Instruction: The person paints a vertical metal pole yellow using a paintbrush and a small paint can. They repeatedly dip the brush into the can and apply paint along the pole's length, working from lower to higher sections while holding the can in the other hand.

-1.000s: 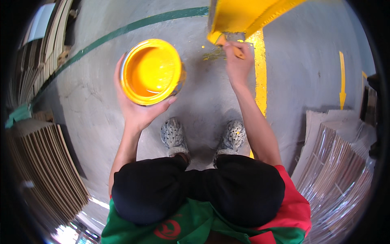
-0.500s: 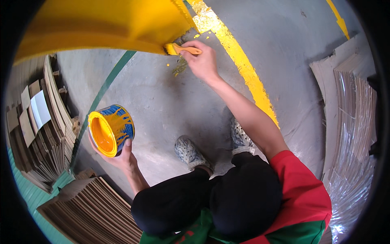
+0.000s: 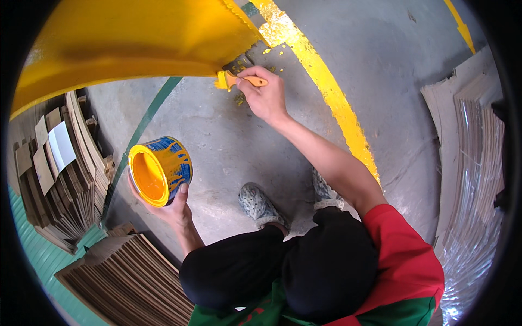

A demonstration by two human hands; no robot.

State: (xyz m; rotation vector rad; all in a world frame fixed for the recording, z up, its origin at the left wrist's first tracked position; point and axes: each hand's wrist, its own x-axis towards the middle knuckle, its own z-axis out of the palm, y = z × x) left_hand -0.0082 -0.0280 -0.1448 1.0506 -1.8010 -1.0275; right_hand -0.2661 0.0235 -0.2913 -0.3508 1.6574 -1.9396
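Observation:
My right hand [image 3: 265, 93] grips the orange handle of a paintbrush [image 3: 230, 81]. Its bristles are loaded with yellow paint and sit at the lower edge of a large yellow-painted panel [image 3: 147, 38]; whether they touch it I cannot tell. With fingers wrapped around its underside, my left hand [image 3: 173, 209] holds a blue paint can [image 3: 176, 165], tilted so that its mouth faces left. Yellow paint coats the can's inside and rim, and streaks run down its outer wall. Part of the left hand's fingers is hidden behind the can.
Stacked flat cardboard [image 3: 60, 179] stands at the left, with another cardboard stack [image 3: 125, 282] at the lower left. Plastic-wrapped cardboard [image 3: 470, 146] lines the right. A yellow floor stripe [image 3: 331, 95] and a green line [image 3: 147, 117] cross the grey floor, with yellow drips near the panel's corner.
The brush has shifted slightly left and down along the panel's edge, its bristles now turned more to view. In the picture, the can and left hand sit a little farther right.

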